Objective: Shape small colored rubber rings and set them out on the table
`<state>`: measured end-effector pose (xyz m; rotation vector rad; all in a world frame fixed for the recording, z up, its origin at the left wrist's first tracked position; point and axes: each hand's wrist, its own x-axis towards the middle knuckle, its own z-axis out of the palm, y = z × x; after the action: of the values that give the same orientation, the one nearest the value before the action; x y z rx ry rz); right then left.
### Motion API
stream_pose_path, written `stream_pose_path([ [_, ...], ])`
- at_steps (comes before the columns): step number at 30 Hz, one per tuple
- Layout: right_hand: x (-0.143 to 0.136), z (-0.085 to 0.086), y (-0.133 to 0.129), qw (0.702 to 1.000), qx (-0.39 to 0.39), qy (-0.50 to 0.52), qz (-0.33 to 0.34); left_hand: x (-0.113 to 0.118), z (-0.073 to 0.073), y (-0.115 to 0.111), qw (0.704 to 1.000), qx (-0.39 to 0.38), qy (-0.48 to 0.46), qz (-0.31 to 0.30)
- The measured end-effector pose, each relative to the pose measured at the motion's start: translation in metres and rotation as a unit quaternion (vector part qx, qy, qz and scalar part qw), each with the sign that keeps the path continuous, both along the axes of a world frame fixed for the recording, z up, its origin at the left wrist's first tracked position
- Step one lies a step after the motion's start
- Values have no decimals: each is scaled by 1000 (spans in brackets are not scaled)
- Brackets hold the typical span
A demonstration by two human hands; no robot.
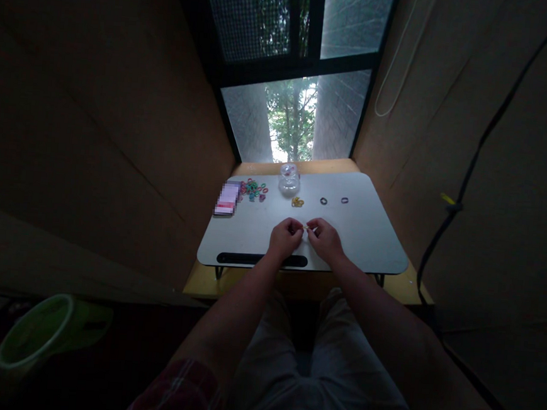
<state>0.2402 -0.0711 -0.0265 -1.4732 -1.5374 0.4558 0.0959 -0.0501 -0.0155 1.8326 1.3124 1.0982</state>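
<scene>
My left hand point(287, 237) and my right hand point(325, 239) meet over the front middle of the white lap table point(365, 237), fingertips pinched close together. Between them shows a small pale yellow band point(306, 228), mostly covered by the fingers. Just beyond my hands lies a little heap of yellow bands point(297, 202). To its right are two separate rings, a dark one point(323, 201) and a greyish-purple one point(344, 200). A pile of mixed red, green and pink bands point(253, 189) sits at the far left. Behind the yellow heap is a clear plastic jar point(289, 180).
A phone point(227, 198) with a lit screen lies at the table's left edge. Along the front edge runs a black slot point(241, 258). The lap table stands on a wooden ledge point(409, 288) below a window. A green bin point(55, 333) is at lower left; a black cable point(482, 139) hangs right.
</scene>
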Motion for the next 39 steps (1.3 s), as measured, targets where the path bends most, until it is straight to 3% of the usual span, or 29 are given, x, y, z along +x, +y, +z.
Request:
stream_pose_path([
  [13,-1,4,-3,1000,4,-11,2,0,5,-1,1000,-8,-7,5],
  [20,-2,4,-2,1000,-4,5,1,-5,1,29,994,-22,-53,89],
  [27,-3,2,2,1000,-13,-4,9,-12,-3,60,995,-1,4,101],
  [32,-4,4,2,1000,-12,-15,14,-7,3,74,985,-12,80,154],
  [39,-4,6,3,1000,-15,-19,15,-3,9,86,972,-24,163,168],
])
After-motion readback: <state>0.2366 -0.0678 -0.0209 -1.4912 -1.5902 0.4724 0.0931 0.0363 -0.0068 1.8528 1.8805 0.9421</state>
